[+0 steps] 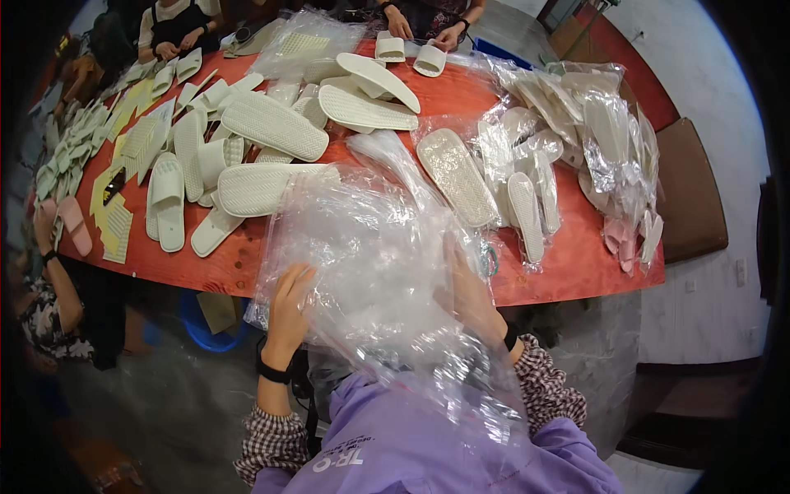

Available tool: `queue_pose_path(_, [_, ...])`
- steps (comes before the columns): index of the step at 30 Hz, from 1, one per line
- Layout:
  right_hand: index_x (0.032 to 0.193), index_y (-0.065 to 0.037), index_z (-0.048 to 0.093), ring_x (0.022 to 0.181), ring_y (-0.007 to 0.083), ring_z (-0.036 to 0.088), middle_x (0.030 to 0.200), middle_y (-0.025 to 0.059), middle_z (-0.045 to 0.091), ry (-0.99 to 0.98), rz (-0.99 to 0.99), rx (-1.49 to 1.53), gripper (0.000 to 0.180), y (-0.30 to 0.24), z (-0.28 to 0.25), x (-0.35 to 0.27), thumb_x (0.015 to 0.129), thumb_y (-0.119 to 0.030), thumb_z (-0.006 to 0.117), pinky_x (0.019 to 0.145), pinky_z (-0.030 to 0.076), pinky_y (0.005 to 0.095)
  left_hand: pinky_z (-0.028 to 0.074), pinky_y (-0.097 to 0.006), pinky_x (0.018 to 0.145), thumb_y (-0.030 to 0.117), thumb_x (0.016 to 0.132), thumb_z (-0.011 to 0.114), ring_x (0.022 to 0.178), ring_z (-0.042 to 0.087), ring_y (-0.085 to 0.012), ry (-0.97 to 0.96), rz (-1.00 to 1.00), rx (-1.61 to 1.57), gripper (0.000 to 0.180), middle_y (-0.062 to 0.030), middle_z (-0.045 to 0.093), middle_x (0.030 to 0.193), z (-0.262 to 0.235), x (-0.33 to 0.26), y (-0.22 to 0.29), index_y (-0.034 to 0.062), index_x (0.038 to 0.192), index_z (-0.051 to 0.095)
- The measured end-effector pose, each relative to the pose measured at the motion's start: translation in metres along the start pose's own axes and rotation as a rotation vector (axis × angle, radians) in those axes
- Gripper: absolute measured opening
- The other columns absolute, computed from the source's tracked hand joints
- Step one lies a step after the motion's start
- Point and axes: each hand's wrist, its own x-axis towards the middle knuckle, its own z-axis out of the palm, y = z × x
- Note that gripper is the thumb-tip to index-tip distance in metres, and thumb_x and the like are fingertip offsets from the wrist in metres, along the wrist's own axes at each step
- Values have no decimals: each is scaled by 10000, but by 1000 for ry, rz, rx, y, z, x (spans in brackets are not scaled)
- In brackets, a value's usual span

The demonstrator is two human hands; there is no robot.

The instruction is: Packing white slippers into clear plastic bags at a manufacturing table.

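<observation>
Red tabletop fills the upper half of the view, a long table [568, 267] crowded with pale slippers, grey concrete floor below it. Starting at the far left, a person's arm with a dark wristband [49, 256] sits by a pink slipper [74, 225], next to yellow ridged sheets [115, 222] lying flat on the table edge. Moving in, white slippers [169, 198] and loose ridged soles [271, 123] lie scattered across the red surface.

Now the near edge: the left hand [288, 309], black band on the wrist, fingers curled up and pinching the lower left edge of a big bundle of clear plastic bags [370, 255]. That bundle hangs over the table edge down toward the purple top. The right hand [473, 300] is behind the plastic, seen through it, pressed against the bundle's right side; how far its fingers are closed I cannot tell.

Further right, a single sole [457, 177] already wrapped in clear film lies on the table just above the bundle, then a heap of bagged slippers [592, 132], shiny and crumpled, runs to the right end, with a couple of pink pieces [617, 239] at the edge. Top centre, another person's hands [424, 29] rest by two white slippers [411, 53].
</observation>
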Motion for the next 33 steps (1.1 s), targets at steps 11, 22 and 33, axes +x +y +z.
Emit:
queue_pose_path(11, [1415,142,231,616,357,649,1470,343,266,74,37,-361,713,13,21,18,787,-32,521,505,515,424,348,-504,1073,672,881,481,1397,311,-368,-201,-319,-1000,1019,-154,240,1556,-16,-19,99,139,1534,-91])
queue_pose_path(22, [1403,116,285,675,364,663,1478,320,267,7,37,-452,725,6,11,18,730,36,543,558,529,427,510,-296,835,-110,785,539,1159,509,-268,24,-369,-686,933,-165,195,1539,-56,39,119,145,1546,63])
queue_pose_path(33, [1371,-2,411,1014,399,597,1403,247,403,-180,115,-261,701,-9,-36,-20,754,-123,720,844,499,462,492,-265,813,-88,788,575,977,540,-135,-105,-435,-941,832,-130,355,1454,-33,68,-57,65,1520,209])
